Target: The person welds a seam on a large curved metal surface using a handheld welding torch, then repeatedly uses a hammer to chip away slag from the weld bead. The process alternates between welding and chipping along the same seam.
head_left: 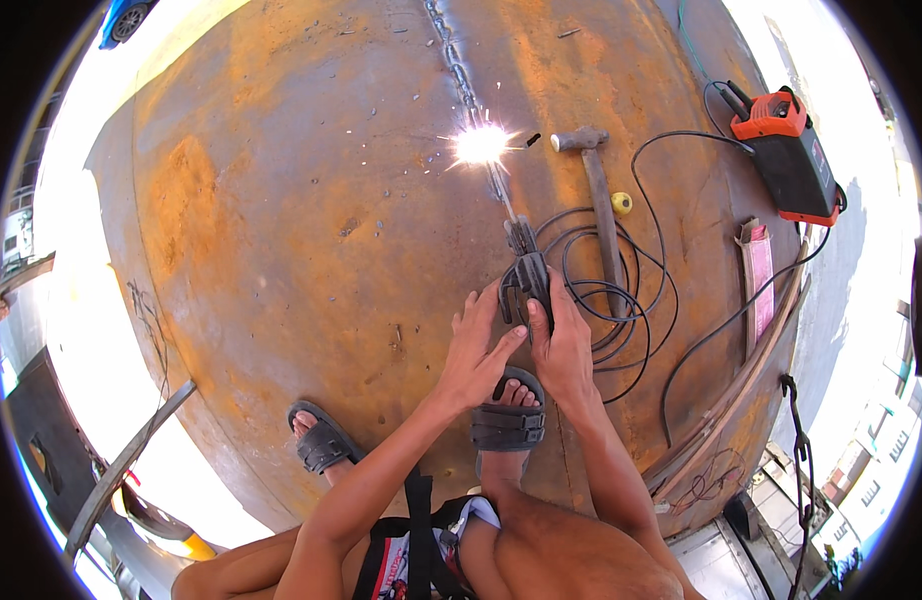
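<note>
My right hand (561, 345) grips a dark welding electrode holder (526, 270). My left hand (478, 350) rests against the right one, its fingers touching the holder's side and steadying it. The rod (501, 190) runs from the holder to a bright white arc with sparks (481, 143), burning on a weld seam (451, 55) of a large rusty curved steel surface (281, 200). I squat on that surface, with my two sandalled feet (506, 415) just below my hands.
A hammer (599, 190) lies right of the arc, beside a small yellow object (622, 203). Black cable loops (621, 300) trail to an orange and black welding machine (791, 150). Wooden strips (756, 270) lie near the right edge. The steel surface drops away on all sides.
</note>
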Tool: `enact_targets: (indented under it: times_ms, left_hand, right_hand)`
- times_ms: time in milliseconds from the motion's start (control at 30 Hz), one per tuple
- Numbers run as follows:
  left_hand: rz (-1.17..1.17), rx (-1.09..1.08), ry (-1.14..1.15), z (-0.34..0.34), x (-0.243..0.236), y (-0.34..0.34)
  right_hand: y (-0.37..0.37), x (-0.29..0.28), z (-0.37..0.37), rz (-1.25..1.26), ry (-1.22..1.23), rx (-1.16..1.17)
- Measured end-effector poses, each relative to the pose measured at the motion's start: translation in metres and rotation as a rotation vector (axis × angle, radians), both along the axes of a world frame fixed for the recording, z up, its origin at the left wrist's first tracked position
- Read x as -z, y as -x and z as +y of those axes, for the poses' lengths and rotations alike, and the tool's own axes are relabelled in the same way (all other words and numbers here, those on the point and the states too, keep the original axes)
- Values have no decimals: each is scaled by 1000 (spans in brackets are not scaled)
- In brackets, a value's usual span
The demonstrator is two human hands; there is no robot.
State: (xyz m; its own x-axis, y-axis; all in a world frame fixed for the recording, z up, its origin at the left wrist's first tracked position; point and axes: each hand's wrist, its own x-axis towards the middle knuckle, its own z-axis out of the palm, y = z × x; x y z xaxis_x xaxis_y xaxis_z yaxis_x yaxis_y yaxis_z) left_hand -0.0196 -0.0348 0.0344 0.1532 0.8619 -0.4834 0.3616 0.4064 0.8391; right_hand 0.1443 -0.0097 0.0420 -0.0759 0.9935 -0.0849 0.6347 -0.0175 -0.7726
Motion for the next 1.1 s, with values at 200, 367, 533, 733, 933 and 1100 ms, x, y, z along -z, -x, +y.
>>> enact_targets:
  times_ms: [200, 367, 533, 733, 933, 1100]
  left_hand:
    - [-26, -16, 2, 1, -2, 0]
    - [-32, -25, -7, 0, 0, 0]
    - [-36, -32, 12, 1, -3, 0]
    - [-41, 24, -58, -1, -1, 2]
    - [-90, -19, -106, -4, -2, -2]
    - [-187, -63, -110, -3, -2, -2]
  right_hand:
    - [1, -3, 0, 2, 5, 5]
    - [1, -4, 1, -7, 33, 5]
    - [0, -4, 0, -20, 53, 7]
    - [-2, -4, -6, 87, 29, 69]
    - [-3, -5, -4, 118, 57, 79]
    - [-1, -6, -4, 154, 68, 81]
